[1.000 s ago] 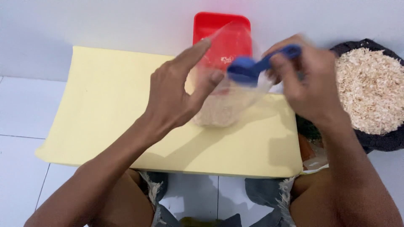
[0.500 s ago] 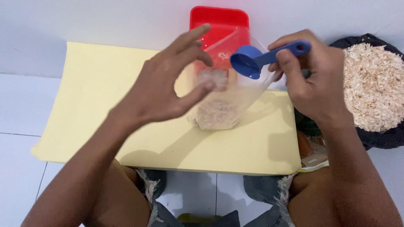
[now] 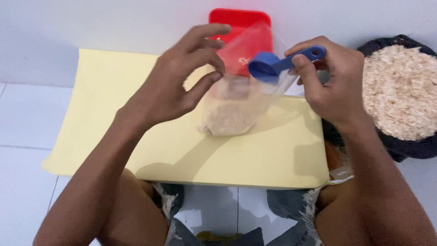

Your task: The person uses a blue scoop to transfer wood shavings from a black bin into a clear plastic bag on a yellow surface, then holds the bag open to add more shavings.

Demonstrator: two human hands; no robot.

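Observation:
A clear plastic bag (image 3: pixel 230 116) partly filled with beige flakes stands on a pale yellow board (image 3: pixel 114 100). My left hand (image 3: pixel 175 86) is at the bag's left rim, with thumb and fingers curled onto its edge. My right hand (image 3: pixel 334 84) pinches the handle of a blue measuring scoop (image 3: pixel 268 64). The scoop's bowl hovers over the bag's open mouth, and I cannot see anything in it. Behind the bag lies a red container (image 3: pixel 239 20), partly seen through the plastic.
A dark bowl (image 3: pixel 409 146) heaped with the same beige flakes sits at the right, beside my right wrist. The board rests over my knees on a white tiled floor (image 3: pixel 27 118). A pale wall runs along the back.
The scoop has lifted out of the bag's mouth and moved a little up and right. My left hand loosened, spread its fingers, and now curls back onto the bag's rim.

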